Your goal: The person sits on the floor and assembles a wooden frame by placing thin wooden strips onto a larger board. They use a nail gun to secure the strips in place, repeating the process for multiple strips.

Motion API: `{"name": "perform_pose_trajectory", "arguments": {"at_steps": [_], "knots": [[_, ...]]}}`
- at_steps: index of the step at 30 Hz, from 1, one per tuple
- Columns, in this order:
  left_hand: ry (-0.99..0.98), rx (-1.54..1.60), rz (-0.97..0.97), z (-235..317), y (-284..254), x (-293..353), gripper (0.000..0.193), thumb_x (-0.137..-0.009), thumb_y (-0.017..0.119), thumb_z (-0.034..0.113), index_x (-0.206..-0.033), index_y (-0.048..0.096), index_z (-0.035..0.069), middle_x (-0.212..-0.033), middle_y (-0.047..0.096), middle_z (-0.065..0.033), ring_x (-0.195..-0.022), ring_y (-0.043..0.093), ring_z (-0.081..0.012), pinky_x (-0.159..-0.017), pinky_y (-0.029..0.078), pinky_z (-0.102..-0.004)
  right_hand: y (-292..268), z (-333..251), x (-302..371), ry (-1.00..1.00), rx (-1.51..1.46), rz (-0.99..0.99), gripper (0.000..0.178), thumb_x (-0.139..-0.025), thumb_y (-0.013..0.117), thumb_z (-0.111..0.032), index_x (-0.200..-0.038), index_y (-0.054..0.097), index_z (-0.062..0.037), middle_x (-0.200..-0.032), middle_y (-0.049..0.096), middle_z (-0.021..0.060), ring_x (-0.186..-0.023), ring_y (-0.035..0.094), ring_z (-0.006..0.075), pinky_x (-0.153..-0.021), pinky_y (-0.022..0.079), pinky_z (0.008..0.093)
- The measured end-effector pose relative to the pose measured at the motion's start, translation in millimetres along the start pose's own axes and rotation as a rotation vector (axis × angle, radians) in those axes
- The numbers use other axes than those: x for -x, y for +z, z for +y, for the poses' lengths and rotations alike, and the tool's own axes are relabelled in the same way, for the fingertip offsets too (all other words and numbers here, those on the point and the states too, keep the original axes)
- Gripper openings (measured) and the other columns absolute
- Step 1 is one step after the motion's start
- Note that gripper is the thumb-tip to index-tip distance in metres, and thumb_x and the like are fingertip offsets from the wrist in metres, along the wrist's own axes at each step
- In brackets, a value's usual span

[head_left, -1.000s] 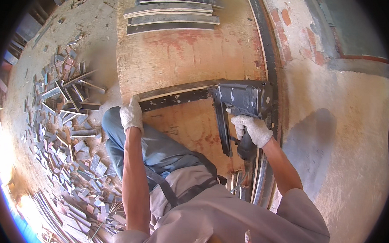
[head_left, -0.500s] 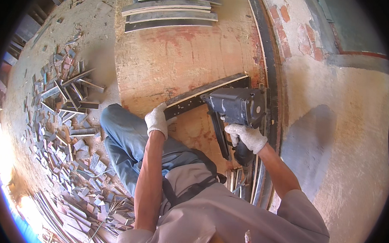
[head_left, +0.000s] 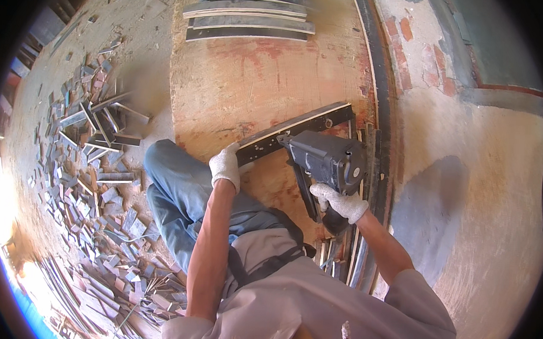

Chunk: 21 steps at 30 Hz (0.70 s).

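My left hand (head_left: 225,167), in a pale work glove, is closed around the near-left end of a black-faced wooden strip (head_left: 261,147). The strip slants up to the right over a wooden board (head_left: 245,83), its pale edge upward and its face dotted with small light marks. In my gloved right hand (head_left: 341,204) is a black nail gun (head_left: 322,155), gripped by its handle. The gun's nose is at the strip's face, right of my left hand; whether it presses on it I cannot tell. The gun's long magazine points down toward my lap.
Several black-faced strips (head_left: 247,23) lie stacked at the board's far end. More strips (head_left: 357,258) lie along its right side, beside a plastered wall (head_left: 488,197) with exposed bricks. Wood offcuts (head_left: 109,217) cover the floor at left. My bent leg (head_left: 177,183) rests by the board's left edge.
The nail gun has shifted slightly along the strip toward my left hand, uncovering a round mark near the strip's far end. Both hands keep their grip. The whole view has shifted a little.
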<state>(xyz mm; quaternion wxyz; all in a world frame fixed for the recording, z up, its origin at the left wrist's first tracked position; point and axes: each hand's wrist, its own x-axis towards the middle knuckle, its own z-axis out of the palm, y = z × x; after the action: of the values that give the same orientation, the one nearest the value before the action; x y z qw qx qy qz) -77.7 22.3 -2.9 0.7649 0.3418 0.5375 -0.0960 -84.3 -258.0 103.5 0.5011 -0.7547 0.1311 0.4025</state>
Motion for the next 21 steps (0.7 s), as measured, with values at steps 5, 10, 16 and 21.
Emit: {"name": "perform_pose_trajectory", "arguments": {"at_steps": [5, 10, 16, 21], "knots": [[-0.012, -0.022, -0.016, 2, -3, 1, 0.032, -0.095, 0.065, 0.015, -0.117, 0.067, -0.007, -0.115, 0.067, -0.0175, -0.094, 0.068, -0.0290, -0.067, 0.065, -0.0391, 17, -8, -5, 0.013, 0.147, -0.047, 0.026, -0.092, 0.077, -0.030, -0.099, 0.067, -0.0068, -0.068, 0.063, 0.0014, -0.055, 0.057, 0.0115, -0.054, 0.045, 0.0328], [-0.016, -0.007, 0.015, -2, -1, -4, 0.033, -0.095, 0.065, 0.017, -0.118, 0.067, -0.007, -0.119, 0.065, -0.0178, -0.093, 0.069, -0.0296, -0.066, 0.065, -0.0386, 19, 4, -14, 0.000, 0.227, -0.065, 0.031, -0.093, 0.076, -0.035, -0.101, 0.066, -0.0067, -0.068, 0.063, 0.0012, -0.056, 0.058, 0.0112, -0.056, 0.047, 0.0331], [-0.019, 0.003, 0.022, 0, -2, -1, 0.034, -0.095, 0.065, 0.020, -0.117, 0.068, -0.005, -0.111, 0.068, -0.0177, -0.085, 0.070, -0.0310, -0.062, 0.062, -0.0389, 21, 4, -11, -0.044, 0.199, -0.032, 0.033, -0.093, 0.076, -0.037, -0.104, 0.066, -0.0072, -0.068, 0.063, 0.0004, -0.056, 0.057, 0.0110, -0.055, 0.047, 0.0322], [-0.021, -0.027, 0.036, -2, -2, -2, 0.037, -0.094, 0.065, 0.027, -0.114, 0.069, -0.004, -0.104, 0.071, -0.0160, -0.074, 0.072, -0.0323, -0.051, 0.055, -0.0395, 31, -11, -3, -0.036, 0.218, -0.058, 0.032, -0.093, 0.076, -0.037, -0.104, 0.066, -0.0086, -0.068, 0.062, 0.0000, -0.056, 0.057, 0.0107, -0.054, 0.046, 0.0325]]}}
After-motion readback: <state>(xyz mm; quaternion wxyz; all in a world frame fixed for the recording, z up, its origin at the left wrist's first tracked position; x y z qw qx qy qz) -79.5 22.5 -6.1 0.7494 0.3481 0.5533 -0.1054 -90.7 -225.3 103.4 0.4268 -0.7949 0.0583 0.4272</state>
